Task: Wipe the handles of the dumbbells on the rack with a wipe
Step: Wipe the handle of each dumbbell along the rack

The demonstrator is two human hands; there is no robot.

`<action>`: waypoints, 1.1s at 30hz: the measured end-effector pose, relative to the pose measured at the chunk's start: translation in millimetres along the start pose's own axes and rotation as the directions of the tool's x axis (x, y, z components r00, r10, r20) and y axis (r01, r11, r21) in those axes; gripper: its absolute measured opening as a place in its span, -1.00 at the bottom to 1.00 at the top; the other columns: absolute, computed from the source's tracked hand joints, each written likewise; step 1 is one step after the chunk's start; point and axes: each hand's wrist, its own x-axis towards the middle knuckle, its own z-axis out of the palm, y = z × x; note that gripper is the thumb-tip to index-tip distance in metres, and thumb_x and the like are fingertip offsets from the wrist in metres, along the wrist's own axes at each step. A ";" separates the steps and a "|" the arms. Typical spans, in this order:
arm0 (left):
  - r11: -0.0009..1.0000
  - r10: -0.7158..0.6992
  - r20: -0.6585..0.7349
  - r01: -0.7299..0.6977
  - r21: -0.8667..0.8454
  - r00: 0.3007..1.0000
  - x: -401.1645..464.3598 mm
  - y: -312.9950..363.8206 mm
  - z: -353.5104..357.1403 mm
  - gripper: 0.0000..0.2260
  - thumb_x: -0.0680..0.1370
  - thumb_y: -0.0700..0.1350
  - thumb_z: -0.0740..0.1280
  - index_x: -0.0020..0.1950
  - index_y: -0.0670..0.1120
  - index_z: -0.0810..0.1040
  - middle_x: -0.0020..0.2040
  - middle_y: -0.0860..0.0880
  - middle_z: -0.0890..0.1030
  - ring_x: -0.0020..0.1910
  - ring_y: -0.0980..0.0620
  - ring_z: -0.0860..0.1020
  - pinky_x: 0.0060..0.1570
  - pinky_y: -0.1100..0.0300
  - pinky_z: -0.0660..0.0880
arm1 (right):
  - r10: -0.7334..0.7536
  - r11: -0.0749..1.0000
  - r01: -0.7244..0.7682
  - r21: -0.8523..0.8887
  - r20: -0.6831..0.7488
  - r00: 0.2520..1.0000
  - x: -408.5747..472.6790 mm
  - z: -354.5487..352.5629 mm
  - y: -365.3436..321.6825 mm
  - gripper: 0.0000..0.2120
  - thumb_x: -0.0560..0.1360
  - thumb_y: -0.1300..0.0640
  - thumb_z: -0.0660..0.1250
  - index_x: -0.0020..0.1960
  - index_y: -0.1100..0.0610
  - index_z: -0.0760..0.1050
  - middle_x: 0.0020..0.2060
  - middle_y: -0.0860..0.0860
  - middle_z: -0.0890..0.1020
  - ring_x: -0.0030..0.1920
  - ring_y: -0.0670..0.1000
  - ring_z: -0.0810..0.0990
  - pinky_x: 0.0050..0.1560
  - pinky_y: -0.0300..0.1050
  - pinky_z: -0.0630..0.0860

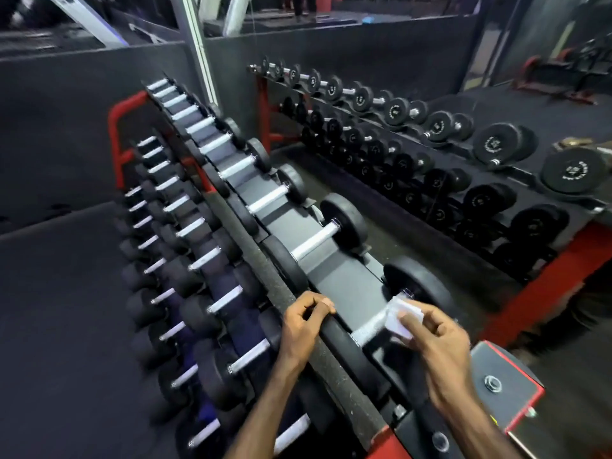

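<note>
Wiping underway on nearest top-tier dumbbell handle [371, 329]: right hand [437, 339] pinches white wipe [405, 314] against its far end, left hand [303, 323] curled over rack rail [265, 260]; next likely a draw along the bar.

Two hands [306, 321], one white wipe [402, 314], two red racks [116, 127], and dumbbells [318, 241] too many to count.

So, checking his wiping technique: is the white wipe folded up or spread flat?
Folded: the white wipe is a small thick pad pinched in the right hand, pressed on the nearest chrome dumbbell handle.
</note>
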 end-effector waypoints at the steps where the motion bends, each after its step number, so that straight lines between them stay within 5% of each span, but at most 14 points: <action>1: 1.000 -0.018 -0.050 0.019 0.016 0.999 6.7 1.8 -3.9 -0.80 0.58 0.02 0.39 -0.14 -0.05 0.69 -0.12 -0.06 0.71 -0.07 -0.05 0.66 0.13 -0.17 0.57 | -0.071 0.997 0.072 -0.016 0.056 0.996 10.2 6.8 -11.6 -0.82 0.55 0.34 0.44 0.09 0.16 0.72 0.04 0.05 0.76 -0.01 -0.02 0.70 -0.03 -0.22 0.64; 4: 0.996 0.035 -0.256 -0.013 0.087 0.966 37.2 18.9 -18.5 -0.82 0.59 0.08 0.40 -0.11 0.03 0.71 -0.14 0.04 0.73 -0.16 0.00 0.64 -0.04 -0.03 0.58 | -0.295 0.935 0.329 -0.131 0.225 0.929 48.5 36.5 -32.8 -0.82 0.51 0.29 0.52 0.08 0.11 0.75 0.06 -0.01 0.73 0.08 0.05 0.71 0.07 -0.03 0.64; 6: 0.988 0.127 -0.374 -0.084 0.127 0.919 63.3 35.8 -30.0 -0.84 0.60 0.03 0.39 -0.11 0.01 0.69 -0.12 0.05 0.70 -0.15 0.06 0.61 -0.07 0.13 0.51 | -0.437 0.831 0.513 -0.216 0.320 0.841 73.8 61.4 -34.8 -0.79 0.50 0.29 0.54 0.08 0.06 0.76 0.00 -0.06 0.71 0.04 -0.01 0.69 0.06 -0.12 0.59; 9: 0.957 0.214 -0.479 -0.086 0.276 0.851 104.6 47.5 -44.3 -0.91 0.62 -0.03 0.37 0.00 0.04 0.67 0.00 0.06 0.64 0.01 0.02 0.61 0.10 0.13 0.50 | -0.523 0.675 0.677 -0.294 0.458 0.719 109.2 104.7 -32.1 -0.78 0.53 0.26 0.50 0.13 0.05 0.75 -0.01 -0.09 0.68 -0.01 -0.08 0.66 -0.02 -0.23 0.55; 11: 0.955 0.148 -0.498 0.008 0.296 0.855 128.1 44.4 -46.4 -0.91 0.63 -0.07 0.37 0.09 0.09 0.65 0.11 0.05 0.61 0.12 -0.02 0.61 0.23 0.07 0.49 | -0.555 0.537 0.753 -0.380 0.514 0.655 136.3 132.6 -22.6 -0.78 0.56 0.22 0.46 0.16 0.02 0.72 0.05 -0.12 0.66 0.05 -0.09 0.64 0.02 -0.19 0.58; 16: 0.948 -0.002 -0.476 0.154 0.279 0.879 162.0 13.0 -38.4 -0.81 0.66 -0.24 0.34 0.20 -0.07 0.69 0.19 -0.04 0.69 0.27 -0.11 0.61 0.40 -0.03 0.47 | -0.365 0.130 0.807 -0.577 0.728 0.580 183.2 175.7 15.0 -0.82 0.50 0.17 0.34 0.08 0.03 0.59 0.04 -0.02 0.61 0.08 0.11 0.62 0.03 0.03 0.56; 19: 0.955 0.006 -0.543 0.156 0.252 0.839 161.3 4.0 -34.3 -0.78 0.62 -0.23 0.33 0.08 0.02 0.73 0.08 0.08 0.74 0.16 -0.07 0.66 0.32 -0.10 0.54 | -0.383 -0.004 0.847 -0.532 0.783 0.490 183.0 181.7 38.2 -0.77 0.50 0.11 0.19 -0.02 0.08 0.62 -0.05 0.03 0.64 0.01 0.13 0.68 0.14 -0.04 0.43; 22: 0.954 0.053 -0.552 0.120 0.273 0.832 160.3 5.3 -32.8 -0.78 0.57 -0.08 0.27 0.02 0.07 0.71 0.04 0.13 0.75 0.12 -0.01 0.66 0.29 -0.08 0.56 | -0.345 -0.120 0.907 -0.403 0.874 0.343 168.5 180.6 55.5 -0.68 0.55 0.14 0.16 0.15 0.14 0.64 0.15 0.07 0.66 0.25 0.14 0.63 0.38 0.03 0.44; 24: 0.952 0.081 -0.545 0.097 0.290 0.834 158.7 5.6 -34.3 -0.76 0.56 -0.03 0.24 0.03 0.08 0.71 0.03 0.14 0.74 0.11 -0.01 0.66 0.28 -0.07 0.56 | -0.332 -0.166 0.891 -0.422 0.875 0.352 167.1 173.2 52.3 -0.57 0.54 0.15 0.11 0.26 0.16 0.63 0.26 0.08 0.66 0.37 0.14 0.59 0.39 0.11 0.51; 28: 0.950 0.087 -0.542 0.094 0.298 0.836 157.2 6.0 -32.3 -0.73 0.56 -0.01 0.22 0.04 0.08 0.72 0.03 0.15 0.74 0.09 -0.03 0.65 0.23 -0.09 0.56 | -0.324 -0.106 0.824 -0.557 0.802 0.501 167.6 165.7 49.3 -0.44 0.46 0.20 0.05 0.34 0.26 0.60 0.34 0.18 0.62 0.41 0.20 0.55 0.38 0.20 0.52; 31: 0.949 0.071 -0.549 0.112 0.293 0.833 157.3 10.2 -32.3 -0.73 0.55 -0.04 0.21 0.02 0.09 0.71 0.05 0.12 0.75 0.13 -0.08 0.64 0.28 -0.11 0.54 | -0.306 -0.178 0.876 -0.448 0.871 0.383 155.0 168.4 65.5 -0.51 0.54 0.17 0.27 0.44 0.26 0.51 0.45 0.20 0.51 0.50 0.21 0.45 0.47 0.19 0.43; 33: 0.948 0.054 -0.547 0.129 0.292 0.836 157.9 11.0 -33.0 -0.73 0.54 -0.05 0.21 0.01 0.12 0.71 0.03 0.10 0.75 0.11 -0.12 0.64 0.26 -0.13 0.55 | -0.320 -0.162 0.850 -0.501 0.842 0.435 159.9 168.2 60.3 -0.49 0.52 0.17 0.24 0.44 0.26 0.51 0.45 0.21 0.52 0.50 0.21 0.46 0.48 0.19 0.41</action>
